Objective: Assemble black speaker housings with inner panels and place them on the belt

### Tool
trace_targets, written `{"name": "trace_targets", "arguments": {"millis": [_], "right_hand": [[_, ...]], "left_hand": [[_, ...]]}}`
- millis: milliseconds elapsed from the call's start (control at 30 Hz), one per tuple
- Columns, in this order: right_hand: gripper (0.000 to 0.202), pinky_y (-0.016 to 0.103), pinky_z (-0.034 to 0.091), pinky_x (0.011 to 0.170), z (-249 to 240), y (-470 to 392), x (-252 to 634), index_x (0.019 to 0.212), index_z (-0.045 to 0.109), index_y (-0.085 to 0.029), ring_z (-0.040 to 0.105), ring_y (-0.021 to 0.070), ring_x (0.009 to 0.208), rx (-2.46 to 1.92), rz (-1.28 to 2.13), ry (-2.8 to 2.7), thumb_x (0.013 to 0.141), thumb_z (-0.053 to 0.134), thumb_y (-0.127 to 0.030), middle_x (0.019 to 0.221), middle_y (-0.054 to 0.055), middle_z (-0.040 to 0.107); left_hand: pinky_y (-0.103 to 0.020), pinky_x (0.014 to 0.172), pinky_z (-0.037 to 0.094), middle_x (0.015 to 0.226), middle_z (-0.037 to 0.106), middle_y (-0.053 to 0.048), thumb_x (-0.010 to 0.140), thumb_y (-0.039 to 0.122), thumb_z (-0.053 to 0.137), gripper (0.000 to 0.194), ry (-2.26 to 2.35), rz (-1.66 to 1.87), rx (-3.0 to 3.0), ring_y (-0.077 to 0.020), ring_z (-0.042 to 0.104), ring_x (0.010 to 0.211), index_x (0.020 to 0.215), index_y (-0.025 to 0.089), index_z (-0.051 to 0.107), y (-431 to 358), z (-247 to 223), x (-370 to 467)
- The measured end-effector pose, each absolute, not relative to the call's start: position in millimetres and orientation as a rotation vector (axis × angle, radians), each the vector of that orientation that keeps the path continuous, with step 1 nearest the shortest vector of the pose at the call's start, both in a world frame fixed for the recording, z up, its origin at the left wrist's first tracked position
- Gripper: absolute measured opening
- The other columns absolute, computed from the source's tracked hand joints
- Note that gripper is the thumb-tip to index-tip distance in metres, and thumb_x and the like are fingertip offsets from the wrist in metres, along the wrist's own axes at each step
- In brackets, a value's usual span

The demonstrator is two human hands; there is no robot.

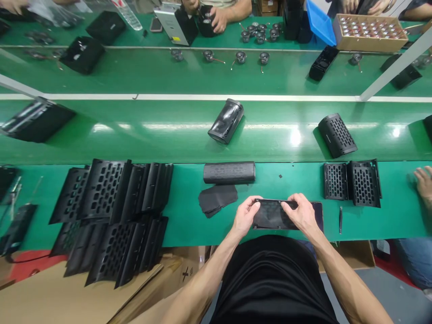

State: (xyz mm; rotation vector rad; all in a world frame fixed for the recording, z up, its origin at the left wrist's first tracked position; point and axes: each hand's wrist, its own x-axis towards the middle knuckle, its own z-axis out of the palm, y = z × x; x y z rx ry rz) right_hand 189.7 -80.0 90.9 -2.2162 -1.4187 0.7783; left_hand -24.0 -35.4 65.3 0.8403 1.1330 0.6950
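A black speaker panel (270,216) with small tabs along its edges lies low over the table's front edge, its inner side facing up. My left hand (244,217) grips the panel's left end, thumb on top. Further right, my right hand (302,213) holds the upper edge with its thumb pressed on the dark sheet inside; its other fingers are partly hidden. What looks like a dark phone (318,215) shows beside the panel's right end. Dark mesh sheets (218,199) are stacked left of my left hand, below a black perforated shell (229,173).
Many perforated black shells (104,189) are stacked at left. Two more shells (365,182) stand at right above a small black tool (340,219). Speaker housings (227,120) sit on the green conveyor (162,135). Another person's hand (424,182) rests at far right; co-workers sit opposite.
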Motion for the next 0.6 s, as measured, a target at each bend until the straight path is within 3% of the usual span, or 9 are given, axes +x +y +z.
{"name": "trace_targets", "arguments": {"millis": [167, 367, 467, 600], "right_hand": [[0.013, 0.033, 0.044, 0.073, 89.8, -83.1, 187.5, 0.083, 0.059, -0.026, 0.061, 0.0217, 0.081, -2.175, 0.766, -1.434, 0.086, 0.056, -0.038, 0.087, 0.002, 0.061], [0.017, 0.034, 0.045, 0.073, 90.0, -84.4, 187.5, 0.082, 0.058, -0.026, 0.061, 0.0222, 0.079, -2.181, 0.756, -1.406, 0.085, 0.058, -0.042, 0.085, 0.002, 0.060], [0.013, 0.036, 0.048, 0.080, 90.2, -85.3, 191.8, 0.086, 0.060, -0.025, 0.064, 0.0236, 0.085, -2.067, 0.796, -1.402, 0.085, 0.055, -0.037, 0.089, 0.003, 0.064], [0.021, 0.040, 0.050, 0.085, 90.6, -86.3, 198.2, 0.091, 0.063, -0.024, 0.067, 0.0261, 0.090, -1.977, 0.862, -1.323, 0.083, 0.063, -0.043, 0.093, 0.006, 0.069]], "left_hand": [[-0.026, 0.074, 0.049, 0.095, 0.069, -0.005, 0.083, 0.055, 0.072, 0.044, 1.150, 0.690, 0.870, -0.0178, 0.060, 0.081, 0.106, 0.017, 0.072, -35.6, 67.4, -24.2], [-0.026, 0.074, 0.048, 0.094, 0.069, -0.004, 0.083, 0.054, 0.072, 0.043, 1.135, 0.686, 0.852, -0.0174, 0.060, 0.081, 0.106, 0.017, 0.072, -36.0, 66.8, -24.4], [-0.025, 0.072, 0.046, 0.092, 0.068, -0.003, 0.084, 0.054, 0.072, 0.043, 1.139, 0.696, 0.863, -0.0164, 0.058, 0.078, 0.106, 0.018, 0.073, -35.2, 66.1, -25.5], [-0.025, 0.073, 0.045, 0.092, 0.068, -0.003, 0.084, 0.053, 0.073, 0.041, 1.112, 0.699, 0.864, -0.0161, 0.057, 0.079, 0.105, 0.018, 0.073, -35.0, 66.5, -25.1]]}}
